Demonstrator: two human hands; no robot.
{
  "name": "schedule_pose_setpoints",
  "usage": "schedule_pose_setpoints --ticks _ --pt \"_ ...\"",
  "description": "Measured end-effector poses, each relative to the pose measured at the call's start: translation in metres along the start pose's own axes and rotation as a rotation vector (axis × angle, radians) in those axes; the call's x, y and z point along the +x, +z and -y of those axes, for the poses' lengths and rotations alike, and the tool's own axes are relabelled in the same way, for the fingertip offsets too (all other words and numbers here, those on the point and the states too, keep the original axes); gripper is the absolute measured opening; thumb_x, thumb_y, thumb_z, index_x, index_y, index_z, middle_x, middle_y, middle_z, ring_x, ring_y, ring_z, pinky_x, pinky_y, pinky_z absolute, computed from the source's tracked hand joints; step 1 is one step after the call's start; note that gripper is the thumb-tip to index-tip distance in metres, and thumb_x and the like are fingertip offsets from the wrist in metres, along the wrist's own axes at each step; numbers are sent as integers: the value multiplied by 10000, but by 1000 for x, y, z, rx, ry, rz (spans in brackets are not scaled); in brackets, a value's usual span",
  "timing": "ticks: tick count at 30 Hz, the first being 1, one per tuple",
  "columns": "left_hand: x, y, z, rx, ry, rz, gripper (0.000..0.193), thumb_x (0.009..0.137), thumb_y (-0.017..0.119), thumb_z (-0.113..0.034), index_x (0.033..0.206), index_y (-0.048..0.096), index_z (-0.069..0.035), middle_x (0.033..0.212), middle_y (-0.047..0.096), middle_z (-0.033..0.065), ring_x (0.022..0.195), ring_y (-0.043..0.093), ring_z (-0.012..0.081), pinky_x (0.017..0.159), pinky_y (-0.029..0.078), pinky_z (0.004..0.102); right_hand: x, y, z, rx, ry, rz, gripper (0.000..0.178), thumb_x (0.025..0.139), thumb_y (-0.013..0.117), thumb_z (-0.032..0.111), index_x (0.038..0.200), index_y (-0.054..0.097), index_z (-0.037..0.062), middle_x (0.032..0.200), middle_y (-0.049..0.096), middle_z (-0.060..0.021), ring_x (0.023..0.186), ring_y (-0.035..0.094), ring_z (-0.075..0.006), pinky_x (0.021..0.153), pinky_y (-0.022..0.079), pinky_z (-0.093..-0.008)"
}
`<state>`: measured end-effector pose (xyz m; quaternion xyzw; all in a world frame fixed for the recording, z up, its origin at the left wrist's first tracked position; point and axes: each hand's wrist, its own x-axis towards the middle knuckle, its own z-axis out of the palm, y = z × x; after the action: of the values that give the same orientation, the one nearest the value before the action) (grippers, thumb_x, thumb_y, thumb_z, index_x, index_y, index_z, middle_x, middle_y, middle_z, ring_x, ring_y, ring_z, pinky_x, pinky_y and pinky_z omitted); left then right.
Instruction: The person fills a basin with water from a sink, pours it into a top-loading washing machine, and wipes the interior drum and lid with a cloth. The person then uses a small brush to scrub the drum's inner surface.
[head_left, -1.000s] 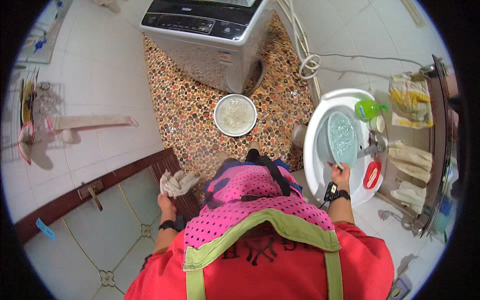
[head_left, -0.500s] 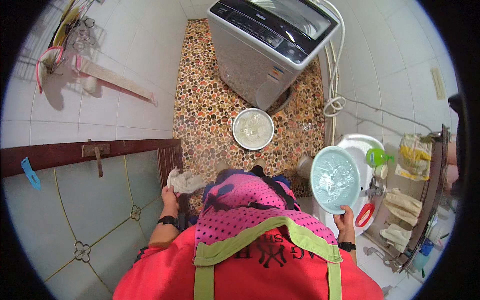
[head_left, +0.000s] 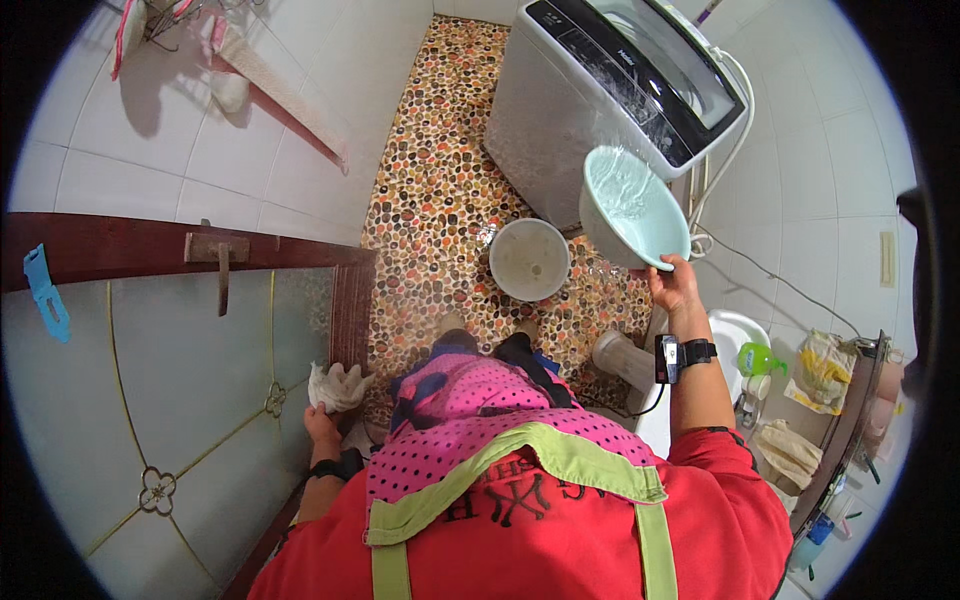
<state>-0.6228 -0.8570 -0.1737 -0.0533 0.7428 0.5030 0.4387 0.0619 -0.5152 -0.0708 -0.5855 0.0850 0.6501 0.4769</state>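
A grey top-loading washing machine (head_left: 610, 95) stands at the far end of the pebble-patterned floor (head_left: 430, 190), with a white bucket (head_left: 529, 259) just in front of it. A white sink (head_left: 735, 330) sits to the right, a green bottle (head_left: 760, 358) beside it, near a wooden-framed glass door (head_left: 180, 400)

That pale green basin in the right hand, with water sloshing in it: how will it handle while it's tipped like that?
The basin is probably rigid plastic, so it should keep its shape. The right hand grips only its lower rim, and the moving water likely makes it front-heavy and apt to twist. A wet rim may be slippery.
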Motion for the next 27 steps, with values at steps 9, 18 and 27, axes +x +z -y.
schedule_pose_setpoints --ticks 9,18,27 --pt "31 34 -12 473 63 -21 121 939 594 -113 909 539 -9 793 517 23 728 488 144 657 437 307 -50 4 -37 -44 -151 -47 442 845 561 105 1207 396 -87 983 578 -193 661 628 -254 477 584 -267" --pt "53 197 -70 788 452 702 150 922 553 -29 1067 576 1 922 629 61 859 587 133 756 467 279 -87 -30 -106 -63 -118 -180 448 852 538 126 1232 418 -76 977 602 -193 589 619 -243 479 581 -279" --pt "-54 390 -103 957 427 1175 326 879 467 -27 1122 684 -45 1034 673 89 978 617 172 868 472 283 -94 -39 -121 -94 -137 35 474 877 527 107 1286 389 -87 1098 605 -223 824 684 -308 616 622 -389"
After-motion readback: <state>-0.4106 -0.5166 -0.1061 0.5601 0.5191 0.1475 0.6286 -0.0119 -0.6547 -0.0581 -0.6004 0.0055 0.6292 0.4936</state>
